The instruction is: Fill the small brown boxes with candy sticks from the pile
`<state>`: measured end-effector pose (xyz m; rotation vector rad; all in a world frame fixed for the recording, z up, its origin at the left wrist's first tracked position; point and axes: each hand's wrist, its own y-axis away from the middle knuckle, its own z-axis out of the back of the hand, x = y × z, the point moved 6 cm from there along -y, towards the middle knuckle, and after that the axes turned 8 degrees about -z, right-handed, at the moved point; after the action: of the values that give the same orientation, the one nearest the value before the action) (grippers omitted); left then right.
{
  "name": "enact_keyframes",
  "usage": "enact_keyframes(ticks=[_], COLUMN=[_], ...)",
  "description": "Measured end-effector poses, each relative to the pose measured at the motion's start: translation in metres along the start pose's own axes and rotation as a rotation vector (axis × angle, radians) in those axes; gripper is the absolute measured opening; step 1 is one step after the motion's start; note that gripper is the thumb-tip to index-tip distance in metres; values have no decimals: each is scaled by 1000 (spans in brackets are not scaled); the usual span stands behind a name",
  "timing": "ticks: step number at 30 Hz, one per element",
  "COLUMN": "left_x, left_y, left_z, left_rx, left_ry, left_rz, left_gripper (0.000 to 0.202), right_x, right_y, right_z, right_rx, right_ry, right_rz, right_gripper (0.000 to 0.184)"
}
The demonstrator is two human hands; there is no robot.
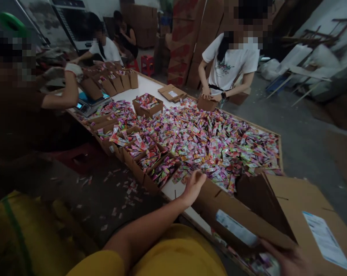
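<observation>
**Big carton tipped at the near edge, sachet heap only partly boxed**

At the near edge of the table (150,86) the person tilts a big carton (277,214) so that its mouth faces the heap. The left hand (193,188) lies flat, fingers loosely spread, on the carton's left flap, pressing rather than gripping. The right hand (288,260) is low at the carton's near side by the label; its fingers curl at the edge, but whether they grip is hard to tell in the dark corner.

The sachets (213,142) cover most of the table's right half, so most of the sorting looks undone. Along the left edge a row of small boxes (146,159) stands open and filled; one more filled box (148,105) sits near the middle.

At the far left a co-worker (61,90) reaches over a scale (90,104). Another co-worker (233,61) at the far edge handles a small box. Stray sachets lie on the floor (110,199).
</observation>
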<state>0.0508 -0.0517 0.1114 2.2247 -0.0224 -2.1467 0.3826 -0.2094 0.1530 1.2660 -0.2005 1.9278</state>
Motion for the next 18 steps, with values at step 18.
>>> enact_keyframes(ticks=[18], left_x=[100], left_y=[6], left_z=[13], left_rx=[469], left_ry=[-279], left_rz=[-183], left_gripper=[72], right_x=[-57], right_y=[-8], right_z=[-149], right_rx=[244], right_ry=[45], right_rz=[-193], right_gripper=[51])
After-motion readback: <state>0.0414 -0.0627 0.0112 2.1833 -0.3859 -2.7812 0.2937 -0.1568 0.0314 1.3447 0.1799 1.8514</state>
